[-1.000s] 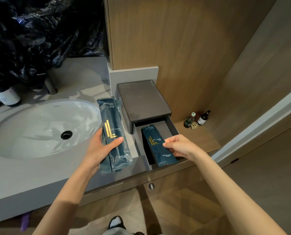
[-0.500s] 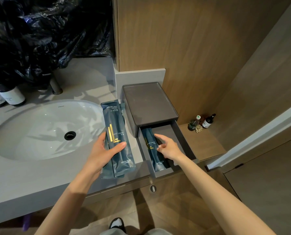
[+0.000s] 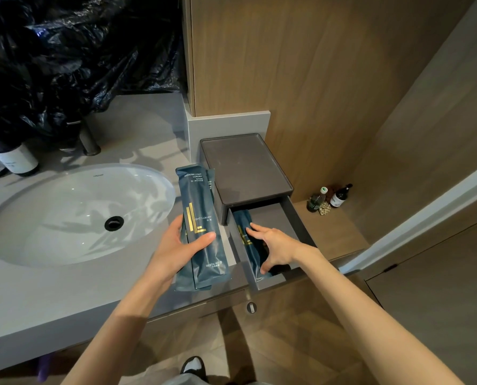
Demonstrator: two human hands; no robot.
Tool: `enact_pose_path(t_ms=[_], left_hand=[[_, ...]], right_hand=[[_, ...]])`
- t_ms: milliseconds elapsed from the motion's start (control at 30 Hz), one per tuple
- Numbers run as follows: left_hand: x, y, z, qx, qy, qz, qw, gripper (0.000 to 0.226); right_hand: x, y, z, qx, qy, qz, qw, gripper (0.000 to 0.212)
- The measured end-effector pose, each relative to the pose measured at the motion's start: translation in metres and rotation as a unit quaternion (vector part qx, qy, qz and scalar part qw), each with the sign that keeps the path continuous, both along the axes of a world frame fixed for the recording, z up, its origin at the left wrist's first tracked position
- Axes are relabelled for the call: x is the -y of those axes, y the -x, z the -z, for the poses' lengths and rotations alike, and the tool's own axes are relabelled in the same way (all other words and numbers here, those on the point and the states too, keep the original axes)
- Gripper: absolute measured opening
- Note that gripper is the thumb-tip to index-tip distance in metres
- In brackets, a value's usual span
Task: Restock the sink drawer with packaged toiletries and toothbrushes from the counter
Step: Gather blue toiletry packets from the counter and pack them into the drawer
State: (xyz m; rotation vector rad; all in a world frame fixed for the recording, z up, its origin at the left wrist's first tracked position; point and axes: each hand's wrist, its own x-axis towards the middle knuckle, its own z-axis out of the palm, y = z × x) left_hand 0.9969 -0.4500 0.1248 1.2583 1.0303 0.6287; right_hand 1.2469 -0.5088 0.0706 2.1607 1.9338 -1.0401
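A dark grey box [image 3: 245, 168] stands on the counter right of the sink, its drawer [image 3: 301, 226] pulled out toward me. One dark blue dental kit packet [image 3: 245, 226] lies along the drawer's left side. My right hand [image 3: 276, 245] rests on that packet inside the drawer, fingers spread, thumb near the drawer's front. My left hand [image 3: 181, 245] grips a stack of the same blue packets [image 3: 201, 218] with gold lettering, held just above the counter left of the drawer, thumb across the top one.
A white oval sink [image 3: 76, 215] fills the grey counter [image 3: 65, 295] at left, with a tap [image 3: 88, 140], two dark bottles [image 3: 12, 159] and a black plastic bag [image 3: 65, 56] behind. Small bottles [image 3: 329, 198] stand on the wooden ledge at right. A wood panel wall rises behind.
My right hand has brought the packet from the drawer's front edge down into the drawer and pushed it flat along the left side. The left hand keeps holding its stack.
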Motion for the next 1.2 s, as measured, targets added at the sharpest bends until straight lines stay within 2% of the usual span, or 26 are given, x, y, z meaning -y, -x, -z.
enact_pose_path(t_ms=[167,267,367,467,533,667,800,900,1067,1200], left_hand=[[0.002,-0.005,0.0,-0.005,-0.005,0.01,1.0,0.065],[0.004,-0.009,-0.001,-0.014,-0.01,0.018,1.0,0.066],[0.007,-0.015,-0.002,-0.014,-0.027,0.013,0.999,0.063],[0.013,-0.021,-0.004,-0.031,-0.056,0.01,0.998,0.064],[0.018,-0.027,-0.005,-0.035,-0.073,0.024,0.996,0.071],[0.031,-0.039,-0.01,-0.025,-0.1,0.063,0.993,0.07],[0.041,-0.049,-0.013,-0.022,-0.117,0.098,0.988,0.068],[0.043,-0.053,-0.013,-0.005,-0.112,0.124,0.986,0.054],[0.044,-0.053,-0.01,0.052,-0.008,0.155,0.986,0.047],[0.044,-0.053,-0.002,0.079,0.087,0.167,0.979,0.043]], right_hand=[[0.004,0.003,0.006,0.034,-0.023,0.008,0.999,0.114],[0.007,0.004,-0.002,0.013,-0.047,0.027,0.998,0.093],[0.013,0.014,-0.026,-0.09,-0.147,0.128,0.977,0.047],[0.022,0.032,-0.057,-0.262,-0.223,0.262,0.902,0.023],[0.027,0.04,-0.069,-0.341,-0.218,0.313,0.859,0.019],[0.034,0.051,-0.078,-0.398,-0.194,0.362,0.82,0.013],[0.043,0.048,-0.079,-0.409,-0.185,0.386,0.806,0.024],[0.052,0.041,-0.082,-0.431,-0.174,0.393,0.793,0.025],[0.064,0.028,-0.088,-0.429,-0.187,0.413,0.782,0.015],[0.069,0.02,-0.088,-0.414,-0.196,0.429,0.779,0.016]])
